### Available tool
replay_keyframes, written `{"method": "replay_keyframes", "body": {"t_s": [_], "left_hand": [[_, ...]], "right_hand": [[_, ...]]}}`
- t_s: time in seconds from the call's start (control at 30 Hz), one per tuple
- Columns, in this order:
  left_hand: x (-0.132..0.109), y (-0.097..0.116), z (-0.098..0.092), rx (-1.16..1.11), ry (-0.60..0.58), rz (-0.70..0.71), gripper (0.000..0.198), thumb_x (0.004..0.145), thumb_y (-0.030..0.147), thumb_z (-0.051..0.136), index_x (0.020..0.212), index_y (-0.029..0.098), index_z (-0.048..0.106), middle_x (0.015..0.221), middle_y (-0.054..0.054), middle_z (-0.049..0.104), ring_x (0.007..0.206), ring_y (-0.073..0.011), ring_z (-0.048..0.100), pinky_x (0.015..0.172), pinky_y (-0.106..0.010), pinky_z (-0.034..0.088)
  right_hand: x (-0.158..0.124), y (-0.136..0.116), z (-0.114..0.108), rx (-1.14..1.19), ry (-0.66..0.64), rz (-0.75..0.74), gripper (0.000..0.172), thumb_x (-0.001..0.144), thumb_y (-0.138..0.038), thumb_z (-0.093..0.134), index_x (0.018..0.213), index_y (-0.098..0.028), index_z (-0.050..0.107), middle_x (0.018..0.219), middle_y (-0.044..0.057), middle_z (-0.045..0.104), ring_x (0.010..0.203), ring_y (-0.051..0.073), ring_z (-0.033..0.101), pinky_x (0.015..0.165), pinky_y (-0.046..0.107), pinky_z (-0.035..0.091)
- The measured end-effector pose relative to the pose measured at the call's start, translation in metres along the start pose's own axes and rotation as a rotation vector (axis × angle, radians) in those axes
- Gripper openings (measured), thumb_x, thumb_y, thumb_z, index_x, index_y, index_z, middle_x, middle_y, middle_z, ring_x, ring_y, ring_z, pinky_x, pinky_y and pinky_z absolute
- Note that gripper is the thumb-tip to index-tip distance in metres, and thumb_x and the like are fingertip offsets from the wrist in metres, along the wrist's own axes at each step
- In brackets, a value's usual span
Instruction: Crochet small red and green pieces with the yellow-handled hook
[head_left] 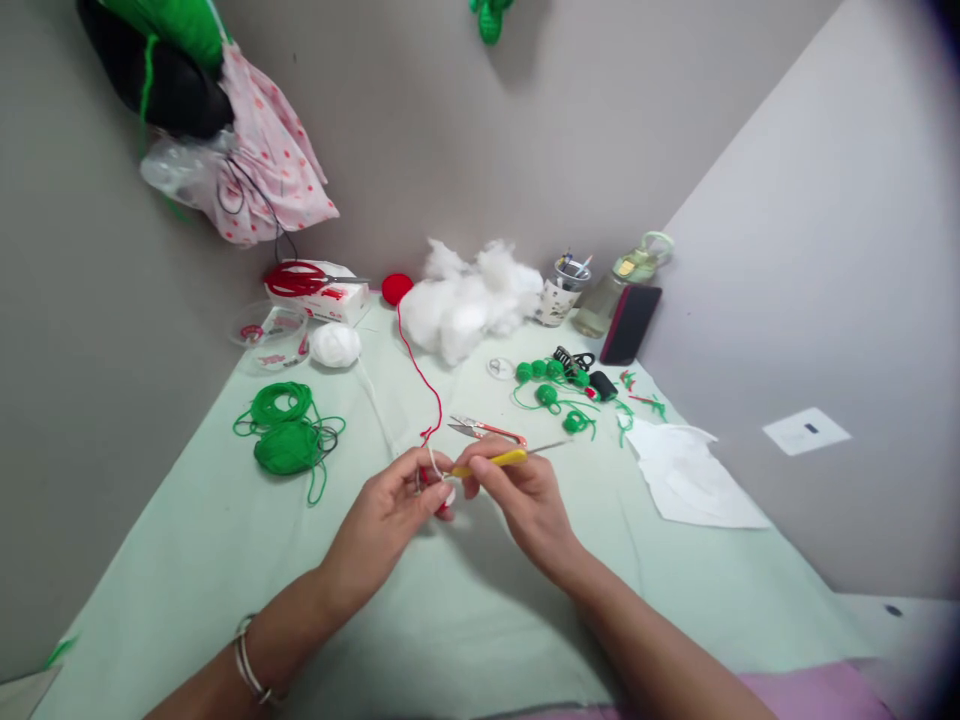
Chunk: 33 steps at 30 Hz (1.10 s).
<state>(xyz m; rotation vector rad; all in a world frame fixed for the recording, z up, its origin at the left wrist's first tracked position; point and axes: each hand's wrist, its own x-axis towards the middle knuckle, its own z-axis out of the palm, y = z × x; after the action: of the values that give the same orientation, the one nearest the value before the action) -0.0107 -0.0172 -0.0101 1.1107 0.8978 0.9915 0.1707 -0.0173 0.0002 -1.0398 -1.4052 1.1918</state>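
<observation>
Between the fingers of my left hand [397, 505] is a small red and white crochet piece [448, 500], mostly hidden by the fingertips. My right hand [525, 500] grips a crochet hook with a yellow handle [499, 461], its tip at the piece. A white strand and a red strand [427, 385] run up from my left fingers. The red one leads to a red yarn ball [397, 289], the white one toward a white yarn ball [335, 345]. Just beyond my right hand lie thread snips [487, 430] with orange handles.
Green yarn [289, 445] lies at left. Red scissors [300, 279] rest on a box behind it. White stuffing [472, 300] is piled at the back, beside a pen cup [562, 292], a bottle [604, 300] and a phone [631, 325]. Green crocheted balls [547, 396] and white paper [690, 470] lie at right.
</observation>
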Motion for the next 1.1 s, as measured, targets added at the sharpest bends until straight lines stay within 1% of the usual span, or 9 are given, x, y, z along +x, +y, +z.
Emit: {"method": "replay_keyframes", "body": {"t_s": [0.1,0.23,0.4,0.53,0.63,0.77,0.83,0.97,1.1], "left_hand": [[0.000,0.006,-0.001,-0.140,0.045,-0.041,0.024,0.085,0.033,0.083,0.106,0.023,0.077,0.088,-0.003,0.076,0.074,-0.0179,0.070,0.076,-0.028,0.055],[-0.002,0.013,0.003,-0.241,0.097,-0.044,0.037,0.081,0.028,0.088,0.116,0.023,0.077,0.085,-0.003,0.076,0.077,-0.0169,0.070,0.076,-0.026,0.056],[-0.003,0.020,0.008,-0.292,0.123,-0.046,0.045,0.077,0.024,0.091,0.119,0.023,0.077,0.089,-0.003,0.076,0.088,-0.0174,0.071,0.083,-0.025,0.056],[-0.001,0.029,0.009,-0.360,0.149,-0.045,0.046,0.078,0.024,0.090,0.122,0.022,0.076,0.090,-0.003,0.075,0.089,-0.0186,0.072,0.085,-0.027,0.058],[0.002,0.035,0.006,-0.449,0.073,-0.129,0.045,0.079,0.023,0.089,0.122,0.021,0.077,0.074,0.001,0.070,0.063,-0.0111,0.064,0.066,-0.020,0.054],[0.005,0.038,0.001,-0.605,-0.076,-0.344,0.041,0.087,0.026,0.085,0.126,0.016,0.077,0.045,0.011,0.042,0.038,-0.0030,0.030,0.039,-0.013,0.030],[0.006,0.037,0.000,-0.689,-0.061,-0.373,0.037,0.088,0.021,0.083,0.124,0.014,0.078,0.051,0.009,0.049,0.042,-0.0022,0.037,0.042,-0.011,0.036],[0.009,0.030,0.005,-0.775,0.040,-0.347,0.030,0.091,0.011,0.078,0.121,0.015,0.078,0.092,-0.004,0.073,0.076,-0.0078,0.068,0.078,-0.018,0.059],[0.009,0.024,0.011,-0.669,0.028,-0.264,0.033,0.094,0.020,0.077,0.127,0.017,0.075,0.088,-0.001,0.070,0.075,-0.0095,0.066,0.079,-0.022,0.057]], "right_hand": [[-0.001,-0.003,0.002,0.022,0.052,-0.096,0.029,0.098,-0.049,0.068,0.096,-0.023,0.080,0.078,0.004,0.071,0.072,0.019,0.065,0.072,0.036,0.055],[-0.003,-0.006,0.011,-0.046,0.055,-0.197,0.023,0.100,-0.042,0.067,0.093,-0.026,0.082,0.076,0.004,0.071,0.076,0.020,0.064,0.075,0.036,0.053],[-0.001,-0.014,0.019,-0.071,0.102,-0.131,0.006,0.087,-0.032,0.083,0.087,-0.027,0.081,0.083,0.004,0.073,0.081,0.021,0.065,0.075,0.035,0.054],[-0.002,-0.023,0.020,-0.007,0.164,-0.053,0.002,0.089,-0.025,0.080,0.088,-0.027,0.080,0.086,0.003,0.073,0.077,0.019,0.067,0.071,0.032,0.055],[-0.002,-0.026,0.023,0.022,0.208,-0.095,0.007,0.089,-0.020,0.079,0.088,-0.027,0.080,0.084,0.002,0.073,0.076,0.017,0.067,0.070,0.030,0.056],[0.001,-0.023,0.028,0.082,0.231,-0.157,0.010,0.087,-0.017,0.080,0.090,-0.027,0.080,0.081,0.000,0.071,0.074,0.014,0.067,0.068,0.026,0.056],[0.003,-0.018,0.030,0.140,0.232,-0.117,0.010,0.086,-0.019,0.081,0.091,-0.027,0.081,0.083,0.000,0.071,0.073,0.013,0.068,0.068,0.025,0.056],[0.006,-0.007,0.030,0.182,0.251,-0.035,0.005,0.086,-0.025,0.083,0.090,-0.028,0.081,0.087,0.000,0.071,0.076,0.013,0.070,0.071,0.024,0.057],[0.002,0.006,0.026,0.150,0.280,-0.002,0.006,0.091,-0.032,0.080,0.096,-0.029,0.083,0.087,0.000,0.073,0.078,0.013,0.069,0.074,0.025,0.056]]}}
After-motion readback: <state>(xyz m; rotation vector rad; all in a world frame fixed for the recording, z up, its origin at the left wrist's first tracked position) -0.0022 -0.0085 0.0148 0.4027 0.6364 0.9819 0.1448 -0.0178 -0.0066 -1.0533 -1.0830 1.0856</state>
